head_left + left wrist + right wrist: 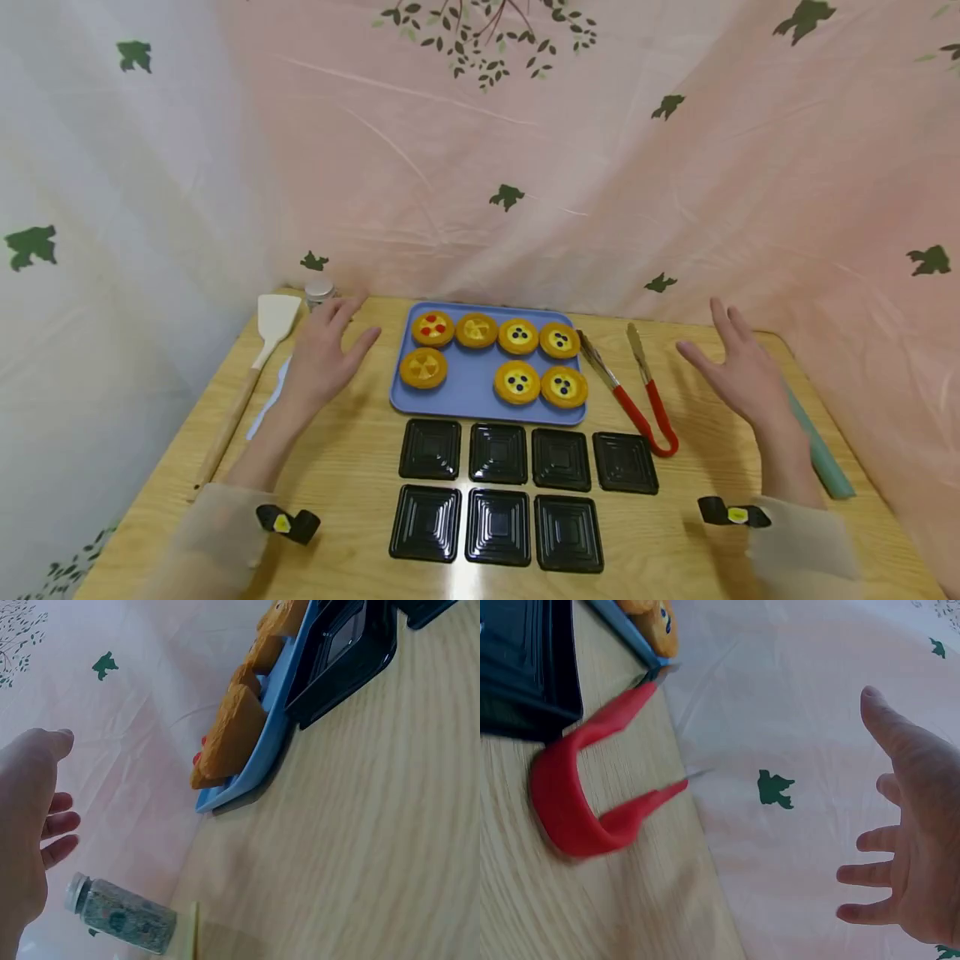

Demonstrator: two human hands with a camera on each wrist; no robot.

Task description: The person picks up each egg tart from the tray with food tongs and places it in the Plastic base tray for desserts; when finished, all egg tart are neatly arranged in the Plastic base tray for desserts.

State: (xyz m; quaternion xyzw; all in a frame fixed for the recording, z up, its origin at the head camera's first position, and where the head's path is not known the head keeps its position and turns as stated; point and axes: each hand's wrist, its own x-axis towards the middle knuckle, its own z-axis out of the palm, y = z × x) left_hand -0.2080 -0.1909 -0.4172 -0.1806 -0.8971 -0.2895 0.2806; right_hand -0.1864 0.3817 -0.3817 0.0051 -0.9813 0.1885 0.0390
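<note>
My left hand (324, 354) hovers over the left of the table with thumb and fingers spread, holding nothing. Below and behind it are a spatula (276, 321) with a wooden handle, a light blue utensil (270, 400) partly hidden by the arm, and a jar (124, 915) with a pale lid. On the right my right hand (742, 375) is held up, empty, its fingers apart. Nearest to it lie red-handled tongs (656, 412). Between the hands a blue tray (468, 400) carries several tarts, topped with red pieces, yellow wedges or dark berries.
Several black square plastic trays (497, 454) lie in two rows in front of the blue tray. A green rolled or stick-like object (825, 458) lies at the right, partly behind the right arm. A pink patterned cloth (450, 167) hangs behind the table (337, 517).
</note>
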